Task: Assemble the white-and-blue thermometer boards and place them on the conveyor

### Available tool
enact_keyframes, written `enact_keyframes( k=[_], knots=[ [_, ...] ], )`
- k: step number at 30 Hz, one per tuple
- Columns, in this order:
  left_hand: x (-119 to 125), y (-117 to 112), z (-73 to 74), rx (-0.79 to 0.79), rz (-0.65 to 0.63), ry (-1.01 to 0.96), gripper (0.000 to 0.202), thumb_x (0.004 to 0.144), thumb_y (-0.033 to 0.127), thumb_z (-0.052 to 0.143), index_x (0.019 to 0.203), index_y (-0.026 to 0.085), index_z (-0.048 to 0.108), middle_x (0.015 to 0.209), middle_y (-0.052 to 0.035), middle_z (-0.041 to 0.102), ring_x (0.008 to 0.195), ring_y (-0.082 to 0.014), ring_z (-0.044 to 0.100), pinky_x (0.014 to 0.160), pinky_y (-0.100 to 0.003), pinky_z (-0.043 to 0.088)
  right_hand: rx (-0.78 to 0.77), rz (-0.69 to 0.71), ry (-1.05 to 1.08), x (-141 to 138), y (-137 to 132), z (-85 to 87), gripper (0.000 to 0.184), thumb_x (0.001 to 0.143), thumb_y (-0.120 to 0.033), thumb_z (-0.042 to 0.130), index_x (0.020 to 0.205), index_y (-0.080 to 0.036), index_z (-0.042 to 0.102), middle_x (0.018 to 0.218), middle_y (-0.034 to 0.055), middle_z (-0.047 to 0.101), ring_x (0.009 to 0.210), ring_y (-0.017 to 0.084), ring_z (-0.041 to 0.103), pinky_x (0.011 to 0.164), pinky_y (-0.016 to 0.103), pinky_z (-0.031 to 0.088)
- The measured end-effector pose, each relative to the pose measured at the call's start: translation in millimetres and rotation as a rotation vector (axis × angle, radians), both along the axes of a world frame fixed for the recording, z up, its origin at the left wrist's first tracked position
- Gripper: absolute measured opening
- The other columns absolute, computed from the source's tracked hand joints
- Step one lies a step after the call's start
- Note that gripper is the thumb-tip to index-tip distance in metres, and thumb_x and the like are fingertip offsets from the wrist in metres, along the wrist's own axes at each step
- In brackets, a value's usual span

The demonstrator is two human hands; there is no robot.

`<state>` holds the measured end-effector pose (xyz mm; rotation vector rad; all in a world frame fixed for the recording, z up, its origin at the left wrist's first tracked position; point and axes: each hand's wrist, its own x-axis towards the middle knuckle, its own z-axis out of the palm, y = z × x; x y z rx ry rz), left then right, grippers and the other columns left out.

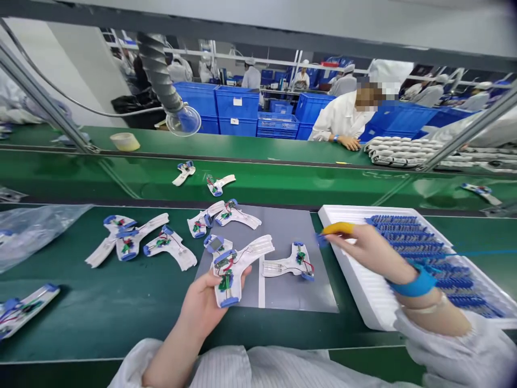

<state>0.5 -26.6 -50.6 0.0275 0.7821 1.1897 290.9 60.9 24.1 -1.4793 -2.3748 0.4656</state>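
Note:
My left hand point(202, 304) is closed around a white gun-shaped plastic housing half point(242, 264) with blue ends, a green circuit board and red and black wires inside. It is tilted, open side up, above a grey mat. My right hand point(365, 248), with yellow covering on a finger and a blue wrist strap, pinches a small blue part point(322, 240) over the left rim of a white foam tray point(351, 280). The part is blurred. Rows of blue pieces point(420, 248) stand in that tray. Another housing half point(288, 264) lies on the mat to the right of my left hand.
Several more housing halves point(172, 248) lie left on the green table. Two sit on the green conveyor belt point(283, 180). A clear plastic bag point(36, 231) is at far left. Beyond are a tape roll point(125, 141), a suction hose point(161, 75) and a co-worker point(343, 118).

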Motion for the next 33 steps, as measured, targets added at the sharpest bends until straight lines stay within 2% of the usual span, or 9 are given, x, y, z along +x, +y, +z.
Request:
enact_keyframes(
  k=[5,9,12,17,23,26,29,31,33],
  knots=[
    [9.8,-4.8,2.6,0.084,-0.099,0.050,0.074,0.058,0.005,0.048,0.130,0.015,0.034,0.105,-0.0085,0.065,0.098,-0.0242,0.061,0.085,-0.033,0.047,-0.283,0.516,0.215,-78.3,-15.6,8.5,0.015,0.084,-0.023,0.053,0.084,-0.017,0.066,0.072,-0.0007,0.066,0.061,0.010,0.058,0.059,0.019,0.044],
    [10.5,-13.0,2.3,0.137,-0.135,0.162,0.081,0.055,0.005,0.053,0.131,0.022,0.033,0.107,-0.0055,0.063,0.097,-0.0234,0.060,0.070,-0.028,0.048,-0.338,0.618,0.177,-113.1,-11.7,1.1,0.015,0.082,-0.020,0.054,0.087,-0.015,0.067,0.076,0.0006,0.067,0.061,0.010,0.057,0.061,0.019,0.044],
    [10.8,-17.3,2.9,0.156,-0.154,0.236,0.082,0.057,0.007,0.058,0.132,0.026,0.031,0.112,-0.0048,0.061,0.099,-0.0234,0.058,0.068,-0.026,0.045,-0.304,0.651,0.066,-121.7,-9.6,-3.5,0.015,0.081,-0.020,0.056,0.086,-0.015,0.068,0.071,0.0009,0.067,0.056,0.009,0.055,0.057,0.019,0.042],
    [13.8,-17.5,4.1,0.178,-0.129,0.346,0.081,0.064,0.017,0.068,0.132,0.031,0.027,0.122,-0.0033,0.055,0.113,-0.0222,0.050,0.088,-0.030,0.041,-0.288,0.629,0.005,-126.9,-11.9,-0.9,0.015,0.080,-0.017,0.055,0.084,-0.016,0.069,0.072,0.0007,0.068,0.056,0.009,0.056,0.057,0.020,0.041],
    [16.7,-15.6,0.0,0.223,-0.064,0.442,0.076,0.066,0.024,0.070,0.131,0.030,0.031,0.136,-0.0054,0.042,0.120,-0.0242,0.044,0.098,-0.034,0.035,-0.269,0.643,0.032,-126.5,-11.9,-2.6,0.014,0.082,-0.017,0.053,0.086,-0.016,0.067,0.076,0.0008,0.068,0.063,0.011,0.059,0.062,0.021,0.043],
    [17.5,-13.4,-1.6,0.225,0.023,0.457,0.078,0.065,0.027,0.071,0.131,0.029,0.030,0.136,-0.0070,0.043,0.122,-0.0250,0.042,0.099,-0.035,0.034,-0.189,0.582,0.103,-127.2,-17.4,-7.1,0.019,0.084,-0.026,0.054,0.098,-0.016,0.062,0.083,0.0034,0.066,0.071,0.014,0.060,0.067,0.024,0.045],
    [16.4,-9.9,-2.8,0.210,0.141,0.412,0.079,0.066,0.029,0.071,0.132,0.028,0.027,0.135,-0.0085,0.044,0.123,-0.0246,0.042,0.098,-0.034,0.036,-0.061,0.428,0.078,-130.8,-27.0,-14.2,0.046,0.074,-0.043,0.064,0.109,-0.015,0.054,0.100,0.0084,0.060,0.073,0.018,0.060,0.065,0.029,0.048],
    [14.9,-8.1,-3.1,0.205,0.181,0.390,0.078,0.066,0.029,0.071,0.132,0.029,0.028,0.135,-0.0085,0.043,0.122,-0.0246,0.042,0.096,-0.033,0.038,0.005,0.398,0.002,-133.7,-31.3,-19.8,0.046,0.073,-0.042,0.066,0.109,-0.016,0.053,0.105,0.0090,0.057,0.072,0.018,0.060,0.064,0.031,0.048],
    [13.6,-7.7,-3.2,0.212,0.193,0.375,0.077,0.066,0.028,0.071,0.131,0.029,0.029,0.135,-0.0076,0.043,0.123,-0.0242,0.042,0.096,-0.033,0.038,0.045,0.438,-0.029,-135.9,-32.2,-24.2,0.034,0.079,-0.031,0.061,0.109,-0.018,0.053,0.105,0.0076,0.056,0.077,0.018,0.059,0.068,0.031,0.049]
  ],
)
